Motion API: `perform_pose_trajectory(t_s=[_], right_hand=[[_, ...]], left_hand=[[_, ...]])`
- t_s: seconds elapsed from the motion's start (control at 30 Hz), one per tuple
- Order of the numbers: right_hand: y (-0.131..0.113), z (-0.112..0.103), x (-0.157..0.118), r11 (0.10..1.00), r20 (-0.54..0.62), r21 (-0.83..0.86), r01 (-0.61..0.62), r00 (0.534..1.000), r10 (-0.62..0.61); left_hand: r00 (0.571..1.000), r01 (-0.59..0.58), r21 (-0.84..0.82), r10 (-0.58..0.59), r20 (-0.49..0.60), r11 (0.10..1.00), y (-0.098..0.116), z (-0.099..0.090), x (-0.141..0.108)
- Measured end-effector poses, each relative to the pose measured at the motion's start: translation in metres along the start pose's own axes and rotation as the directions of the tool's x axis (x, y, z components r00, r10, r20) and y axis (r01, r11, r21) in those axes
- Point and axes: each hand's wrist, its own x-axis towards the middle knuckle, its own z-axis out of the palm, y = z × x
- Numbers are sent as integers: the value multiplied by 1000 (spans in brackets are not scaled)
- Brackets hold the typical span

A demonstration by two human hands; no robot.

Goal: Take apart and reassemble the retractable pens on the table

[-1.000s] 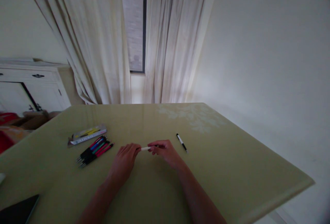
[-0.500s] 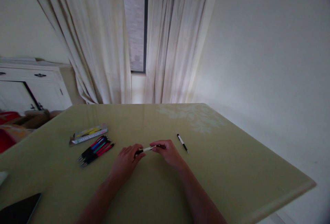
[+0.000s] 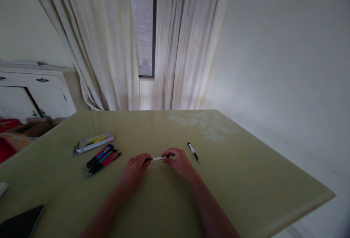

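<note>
A white pen with black ends is held level between my two hands over the table. My left hand is closed on its left end, and the fingers cover most of that black part. On the other end, my right hand pinches the pen between thumb and fingers, with a bit of black showing there. Just right of my right hand lies a second black-and-white pen, flat on the table and touched by neither hand.
Left of my hands several coloured pens with black grips lie in a bunch. Behind them is a pen box. A dark flat device sits at the near left corner. The table's edge runs along the right.
My left fingers have closed further around the pen's left end, hiding more of the black part. My right fingers have shifted slightly on the other end. The things on the table have not moved.
</note>
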Motion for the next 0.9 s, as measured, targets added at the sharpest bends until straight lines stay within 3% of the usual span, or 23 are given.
perform_pose_trajectory(t_s=[0.17, 0.33, 0.47, 0.57, 0.63, 0.73, 0.9], right_hand=[[4, -4, 1, 993, -119, -98, 61, 990, -73], [13, -11, 4, 997, -189, -74, 13, 982, -27], [21, -11, 9, 981, -212, 168, -97, 968, 132], [27, -11, 13, 902, -216, 404, -152, 942, 255], [31, -11, 14, 873, -234, 465, -148, 930, 283], [37, -13, 15, 893, -248, 426, -147, 930, 272], [43, -14, 14, 943, -279, 216, -252, 910, 307]], left_hand=[[999, 37, 62, -38, 13, 997, -9, 2, -2], [992, 124, 93, -120, -40, 988, -15, 1, -1], [985, 169, 81, -166, -44, 982, -16, 2, 0], [988, 153, 71, -151, -31, 986, -16, 5, -1], [991, 134, 59, -132, -32, 989, -17, 7, -1], [991, 131, 44, -129, -33, 990, -18, 10, -1], [986, 164, 64, -165, 8, 984, -16, 12, -1]])
